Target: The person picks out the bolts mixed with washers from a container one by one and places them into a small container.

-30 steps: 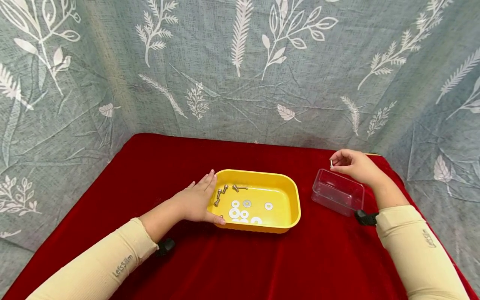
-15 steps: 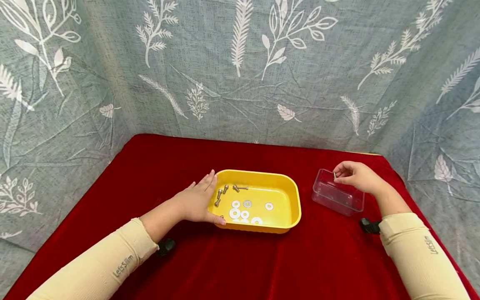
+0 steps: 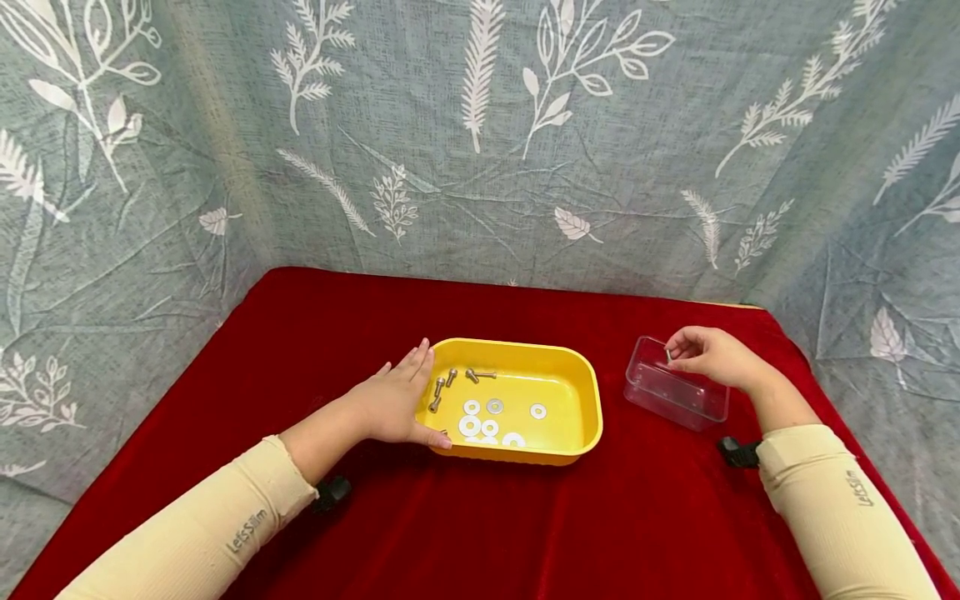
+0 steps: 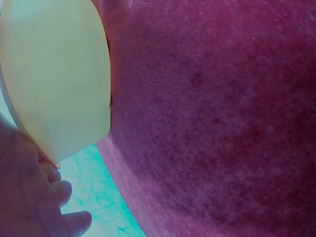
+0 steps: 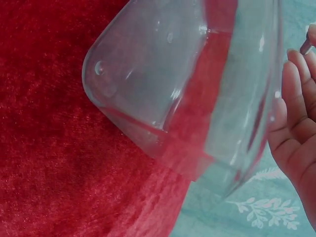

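Observation:
My left hand (image 3: 392, 406) lies with straight fingers along the left end of a yellow plastic bin (image 3: 555, 457), its thumb at the near rim. Inside the bin are several metal screws (image 3: 439, 386) toward the left and several flat washers (image 3: 469, 426). My right hand (image 3: 712, 357) pinches a small metal screw (image 3: 668, 356) between thumb and fingertips, above a clear plastic box (image 3: 667, 403). In the right wrist view the screw (image 5: 306, 46) shows at the right edge, beyond the box wall. The left wrist view has the bin's outer wall (image 4: 59, 74) beside my fingers.
Red velvet cloth (image 3: 480, 533) covers the table. A grey-green curtain (image 3: 450, 208) with white leaf patterns hangs behind and at both sides. The clear box stands right of the yellow bin, with a strip of cloth between them.
My right hand has come nearer and lower, from the far edge of the clear box to over it, with the screw still pinched. The left hand stays on the bin.

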The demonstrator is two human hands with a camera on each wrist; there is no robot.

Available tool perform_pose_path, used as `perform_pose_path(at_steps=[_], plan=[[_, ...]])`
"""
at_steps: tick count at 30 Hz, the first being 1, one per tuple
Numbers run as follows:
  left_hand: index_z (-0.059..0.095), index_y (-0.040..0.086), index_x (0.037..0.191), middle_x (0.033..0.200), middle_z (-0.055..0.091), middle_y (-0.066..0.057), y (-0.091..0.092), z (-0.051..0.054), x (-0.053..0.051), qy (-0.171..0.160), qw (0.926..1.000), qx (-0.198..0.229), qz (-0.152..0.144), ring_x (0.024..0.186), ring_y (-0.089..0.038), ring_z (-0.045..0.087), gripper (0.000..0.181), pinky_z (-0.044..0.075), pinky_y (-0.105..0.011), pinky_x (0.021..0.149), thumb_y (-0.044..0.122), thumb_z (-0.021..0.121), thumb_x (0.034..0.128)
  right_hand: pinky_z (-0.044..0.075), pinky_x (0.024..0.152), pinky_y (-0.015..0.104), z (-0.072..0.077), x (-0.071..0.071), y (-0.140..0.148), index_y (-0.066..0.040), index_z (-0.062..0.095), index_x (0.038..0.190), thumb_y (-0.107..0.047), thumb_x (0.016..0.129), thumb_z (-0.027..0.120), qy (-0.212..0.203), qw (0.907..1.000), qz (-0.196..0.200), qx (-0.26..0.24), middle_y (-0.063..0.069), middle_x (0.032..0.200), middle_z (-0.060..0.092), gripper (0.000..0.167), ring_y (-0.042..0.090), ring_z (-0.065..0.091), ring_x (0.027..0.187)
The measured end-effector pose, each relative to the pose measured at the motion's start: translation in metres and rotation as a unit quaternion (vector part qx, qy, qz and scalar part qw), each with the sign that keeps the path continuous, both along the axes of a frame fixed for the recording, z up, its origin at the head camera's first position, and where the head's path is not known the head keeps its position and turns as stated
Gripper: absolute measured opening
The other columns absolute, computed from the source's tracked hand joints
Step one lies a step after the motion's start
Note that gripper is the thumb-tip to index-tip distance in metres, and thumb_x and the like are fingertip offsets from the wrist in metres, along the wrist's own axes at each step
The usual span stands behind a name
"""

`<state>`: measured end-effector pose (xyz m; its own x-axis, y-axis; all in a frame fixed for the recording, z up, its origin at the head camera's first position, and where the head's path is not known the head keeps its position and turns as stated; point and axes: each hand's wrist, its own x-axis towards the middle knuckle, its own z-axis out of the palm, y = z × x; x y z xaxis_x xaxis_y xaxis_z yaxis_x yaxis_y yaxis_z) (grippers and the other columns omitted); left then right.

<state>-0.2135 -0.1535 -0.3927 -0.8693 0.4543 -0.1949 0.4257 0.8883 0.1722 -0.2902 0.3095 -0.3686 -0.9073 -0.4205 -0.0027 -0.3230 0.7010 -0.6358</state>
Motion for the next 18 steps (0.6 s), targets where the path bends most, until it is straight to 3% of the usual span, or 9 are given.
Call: perform_pose_path(at_steps=[8, 18], plan=[[0.001, -0.003, 0.145, 0.151, -0.008, -0.015, -0.0003, 0.0012, 0.0005, -0.002, 1.0000, -0.007, 0.003, 0.140, -0.028, 0.002, 0.132, 0.016, -0.052, 0.107, 0.085, 0.049, 0.0586, 0.047, 0.066, 0.020, -0.0014, 0.0014, -0.0005, 0.008, 0.058, 0.097, -0.005, 0.080, 0.069, -0.013, 0.9999, 0.010, -0.005, 0.011, 0.087, 0.062, 0.023, 0.010, 0.056, 0.077], [0.002, -0.003, 0.145, 0.152, -0.006, -0.017, -0.0001, -0.0002, 0.0005, 0.004, 1.0000, -0.003, 0.000, 0.139, -0.028, 0.003, 0.131, 0.016, -0.053, 0.107, 0.084, 0.051, 0.0593, 0.049, 0.071, 0.019, 0.0006, 0.0010, -0.0005, 0.010, 0.057, 0.107, -0.001, 0.082, 0.064, -0.020, 0.9998, 0.008, 0.002, 0.023, 0.098, 0.063, 0.027, 0.025, 0.062, 0.087]])
